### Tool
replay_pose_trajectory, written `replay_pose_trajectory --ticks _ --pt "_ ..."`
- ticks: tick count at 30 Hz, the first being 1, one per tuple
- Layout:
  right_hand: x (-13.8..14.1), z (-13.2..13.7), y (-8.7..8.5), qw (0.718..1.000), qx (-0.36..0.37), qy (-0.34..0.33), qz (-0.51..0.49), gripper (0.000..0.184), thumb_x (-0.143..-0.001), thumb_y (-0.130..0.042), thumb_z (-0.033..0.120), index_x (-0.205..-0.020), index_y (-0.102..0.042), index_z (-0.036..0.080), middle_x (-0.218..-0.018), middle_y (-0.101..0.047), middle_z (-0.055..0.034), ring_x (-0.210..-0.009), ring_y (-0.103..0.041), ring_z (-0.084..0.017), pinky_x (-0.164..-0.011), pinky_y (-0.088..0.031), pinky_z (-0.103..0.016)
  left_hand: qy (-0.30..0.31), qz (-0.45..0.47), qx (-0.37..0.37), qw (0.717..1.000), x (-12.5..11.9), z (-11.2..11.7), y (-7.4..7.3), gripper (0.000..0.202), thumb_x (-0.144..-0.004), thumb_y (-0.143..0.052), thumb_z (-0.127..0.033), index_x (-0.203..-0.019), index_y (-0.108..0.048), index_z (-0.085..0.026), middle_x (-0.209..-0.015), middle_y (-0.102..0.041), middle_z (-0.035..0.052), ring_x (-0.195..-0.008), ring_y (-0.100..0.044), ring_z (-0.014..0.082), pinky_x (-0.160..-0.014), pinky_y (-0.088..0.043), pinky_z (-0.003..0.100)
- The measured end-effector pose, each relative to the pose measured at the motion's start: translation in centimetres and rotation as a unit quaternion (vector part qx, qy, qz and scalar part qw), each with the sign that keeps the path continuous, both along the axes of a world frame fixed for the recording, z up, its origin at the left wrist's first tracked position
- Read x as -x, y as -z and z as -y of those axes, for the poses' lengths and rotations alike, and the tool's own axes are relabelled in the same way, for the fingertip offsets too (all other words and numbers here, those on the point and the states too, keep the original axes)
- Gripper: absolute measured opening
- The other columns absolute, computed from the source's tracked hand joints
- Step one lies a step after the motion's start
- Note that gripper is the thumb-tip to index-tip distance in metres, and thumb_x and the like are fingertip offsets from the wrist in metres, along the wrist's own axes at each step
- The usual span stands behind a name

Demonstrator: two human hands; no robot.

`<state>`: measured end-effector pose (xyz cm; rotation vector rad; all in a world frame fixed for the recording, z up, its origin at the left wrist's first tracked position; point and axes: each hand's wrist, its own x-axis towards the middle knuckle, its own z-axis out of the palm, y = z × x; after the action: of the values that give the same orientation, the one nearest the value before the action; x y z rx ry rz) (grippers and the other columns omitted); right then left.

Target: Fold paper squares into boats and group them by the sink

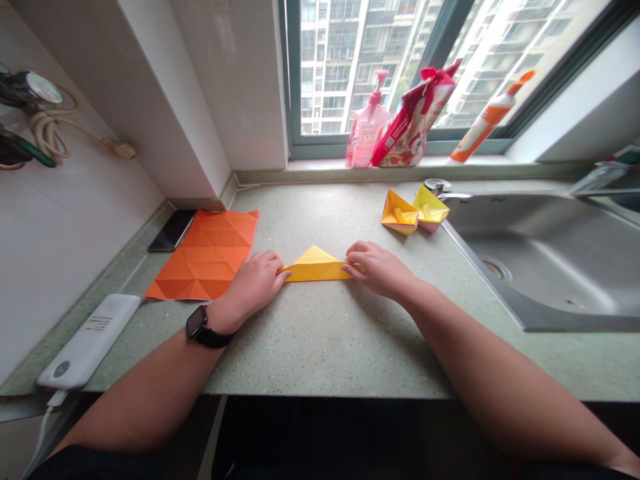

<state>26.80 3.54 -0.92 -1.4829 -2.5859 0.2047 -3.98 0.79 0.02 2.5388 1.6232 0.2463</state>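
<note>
A folded yellow paper [320, 270] lies on the counter in front of me, a flat band along its near side and a triangular peak behind. My left hand [261, 277] pinches its left end between thumb and fingers. At the right end, my right hand [373, 267] grips the paper the same way; the fingers cover both tips. Left of my left hand is a creased orange sheet [205, 250], spread flat. Two folded paper pieces, one orange-yellow [400, 215] and one light yellow [431, 208], stand side by side beyond my right hand.
A steel sink [565, 267] takes up the right side. A dark phone [173, 231] and a white power bank [93, 340] with a cable lie at left. On the windowsill stand a pink pump bottle [367, 130], a red bag [415, 123] and an orange-white bottle [485, 127].
</note>
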Motion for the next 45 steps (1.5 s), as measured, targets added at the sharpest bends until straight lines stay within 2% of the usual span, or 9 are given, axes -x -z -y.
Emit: replay_pose_trajectory --ticks 5,14,19,23,28,31,35,39,45 --pt "0.0 -0.2 0.4 1.000 -0.011 0.026 0.010 0.020 -0.106 -0.065 0.029 -0.094 -0.078 0.021 -0.117 -0.076 -0.0137 -0.106 -0.071 -0.028 -0.092 -0.056 -0.040 -0.021 -0.016 -0.026 0.999 0.4 -0.3 0.6 0.028 -0.108 -0.062 -0.036 -0.091 -0.074 -0.017 -0.111 -0.073 0.0114 -0.100 -0.065 0.0261 -0.087 -0.052 0.039" --pt "0.1 -0.4 1.3 0.999 -0.031 0.033 0.001 0.014 -0.104 -0.067 0.027 -0.095 -0.076 0.021 -0.118 -0.075 -0.0136 -0.105 -0.070 -0.028 -0.089 -0.055 -0.039 -0.022 -0.020 -0.064 0.998 0.7 -0.6 1.2 0.023 -0.105 -0.064 -0.032 -0.088 -0.071 -0.018 -0.100 -0.070 0.0099 -0.094 -0.063 0.0256 -0.085 -0.051 0.038" --pt "0.5 -0.6 2.1 0.996 -0.065 0.045 -0.028 0.013 -0.100 -0.069 0.022 -0.110 -0.077 0.023 -0.120 -0.076 -0.0122 -0.109 -0.069 -0.028 -0.095 -0.054 -0.040 -0.044 -0.015 -0.073 0.996 0.8 -0.6 1.3 0.013 -0.102 -0.066 -0.027 -0.110 -0.070 -0.016 -0.117 -0.070 0.0142 -0.109 -0.063 0.0313 -0.096 -0.052 0.044" --pt "0.9 -0.3 2.1 0.994 -0.099 0.010 -0.055 0.028 -0.098 -0.069 0.016 -0.123 -0.078 0.024 -0.129 -0.075 -0.0118 -0.117 -0.067 -0.030 -0.101 -0.053 -0.044 0.024 0.013 -0.106 0.994 0.5 -0.5 1.7 0.038 -0.100 -0.063 -0.013 -0.138 -0.066 -0.020 -0.144 -0.064 0.0148 -0.133 -0.057 0.0329 -0.116 -0.047 0.050" --pt "1.7 0.6 1.7 0.991 -0.112 -0.061 -0.047 0.028 -0.100 -0.065 0.011 -0.106 -0.085 0.030 -0.123 -0.079 -0.0068 -0.114 -0.067 -0.028 -0.102 -0.048 -0.044 0.155 0.037 -0.103 0.982 -0.7 -0.4 2.0 0.035 -0.108 -0.054 -0.009 -0.128 -0.077 -0.026 -0.139 -0.070 0.0094 -0.130 -0.059 0.0286 -0.116 -0.049 0.050" --pt "2.3 1.3 1.7 0.989 -0.102 -0.104 -0.039 0.027 -0.103 -0.066 0.015 -0.109 -0.086 0.033 -0.117 -0.081 -0.0043 -0.107 -0.069 -0.025 -0.099 -0.048 -0.042 0.200 0.040 -0.072 0.976 -1.2 -0.2 2.0 0.032 -0.110 -0.056 -0.015 -0.128 -0.079 -0.028 -0.132 -0.074 0.0069 -0.120 -0.064 0.0265 -0.110 -0.053 0.047" --pt "2.9 1.8 1.8 0.988 -0.078 -0.132 -0.017 0.024 -0.105 -0.068 0.024 -0.118 -0.086 0.032 -0.116 -0.080 -0.0062 -0.103 -0.070 -0.024 -0.093 -0.051 -0.039 0.199 0.029 -0.050 0.978 -1.5 0.0 1.8 0.040 -0.108 -0.055 -0.010 -0.138 -0.075 -0.027 -0.130 -0.075 0.0087 -0.118 -0.066 0.0272 -0.106 -0.055 0.047" --pt "3.1 2.1 1.6 0.990 -0.066 -0.125 -0.010 0.028 -0.107 -0.066 0.028 -0.126 -0.084 0.035 -0.117 -0.078 -0.0080 -0.102 -0.069 -0.024 -0.092 -0.054 -0.039 0.195 0.030 -0.045 0.979 -1.7 0.2 1.7 0.041 -0.108 -0.055 -0.013 -0.140 -0.074 -0.029 -0.131 -0.074 0.0089 -0.115 -0.067 0.0272 -0.105 -0.055 0.047" --pt "3.4 3.0 0.8 0.995 -0.048 -0.082 0.010 0.028 -0.110 -0.061 0.030 -0.120 -0.087 0.032 -0.118 -0.076 -0.0108 -0.100 -0.066 -0.025 -0.089 -0.053 -0.039 0.174 0.012 -0.039 0.984 -1.9 0.5 1.6 0.034 -0.109 -0.057 -0.020 -0.137 -0.075 -0.029 -0.133 -0.074 0.0086 -0.117 -0.067 0.0287 -0.108 -0.052 0.050"
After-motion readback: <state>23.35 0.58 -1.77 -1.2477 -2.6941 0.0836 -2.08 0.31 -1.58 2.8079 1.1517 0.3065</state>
